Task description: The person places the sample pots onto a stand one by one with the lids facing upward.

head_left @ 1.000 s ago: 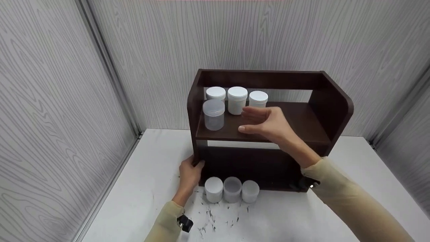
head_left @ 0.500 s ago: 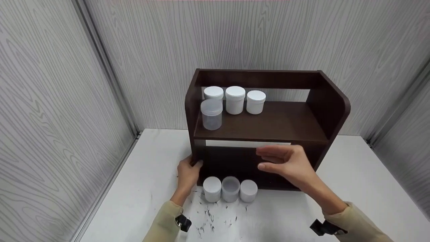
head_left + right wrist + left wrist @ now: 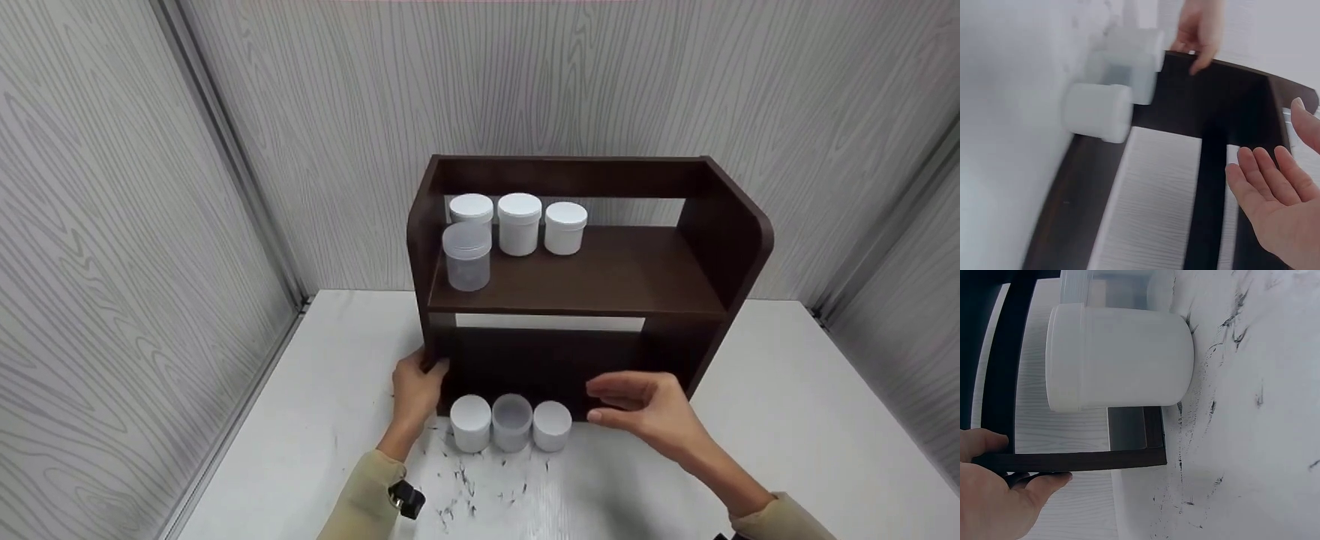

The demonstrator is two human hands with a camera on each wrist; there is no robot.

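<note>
My left hand (image 3: 416,390) grips the left side panel of a dark brown two-tier shelf (image 3: 600,281), its thumb on the inner face. My right hand (image 3: 654,414) holds nothing; its fingers are extended and apart from the thumb, right of the front row of jars. That row on the table has a white jar (image 3: 471,424), a translucent jar (image 3: 512,424) and a smaller white jar (image 3: 552,427). On the upper tier, a translucent jar (image 3: 467,259) stands in front of a partly hidden white jar (image 3: 471,206). Beside them are a tall white jar (image 3: 519,225) and a shorter white jar (image 3: 565,229).
The white table (image 3: 352,352) bears dark scuff marks in front of the jars. Wood-patterned panels (image 3: 360,150) close in the back and both sides. The shelf's right side panel (image 3: 724,232) rises near my right hand.
My right hand has come down from the upper tier, beside the shorter white jar, to the level of the front jars. My left hand keeps its grip on the shelf. The jars stay put.
</note>
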